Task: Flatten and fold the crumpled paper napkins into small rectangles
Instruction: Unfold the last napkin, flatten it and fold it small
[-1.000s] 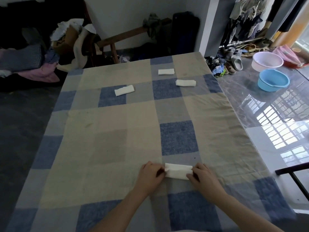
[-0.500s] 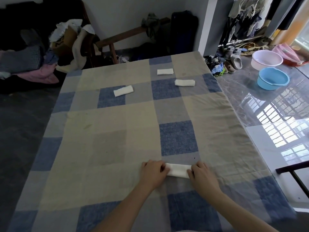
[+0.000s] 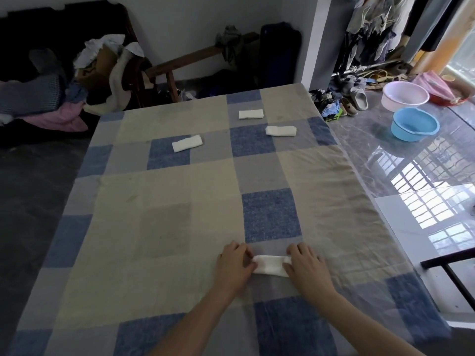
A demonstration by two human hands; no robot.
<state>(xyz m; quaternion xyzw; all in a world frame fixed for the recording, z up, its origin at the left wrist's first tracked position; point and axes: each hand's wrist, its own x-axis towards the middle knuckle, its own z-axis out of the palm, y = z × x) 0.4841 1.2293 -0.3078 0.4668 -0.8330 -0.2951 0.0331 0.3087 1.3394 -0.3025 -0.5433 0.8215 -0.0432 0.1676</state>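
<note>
A white paper napkin (image 3: 270,264), folded into a narrow rectangle, lies on the checked cloth (image 3: 164,227) near the front of the table. My left hand (image 3: 234,267) covers its left end and my right hand (image 3: 305,268) covers its right end, both with fingers pressing down on the paper. Three more folded white napkins lie flat at the far end: one at the left (image 3: 187,143), one at the back (image 3: 250,114), one at the right (image 3: 281,131).
The table's right edge borders a glossy floor with a blue basin (image 3: 414,123), a pink basin (image 3: 404,95) and shoes (image 3: 356,100). A dark metal bar (image 3: 449,260) stands at the near right. Piled clothes (image 3: 46,98) and a wooden bench (image 3: 180,65) lie beyond the far edge.
The napkin between my hands has become a narrower strip and both hands have pressed down over its ends. The three far napkins have not moved.
</note>
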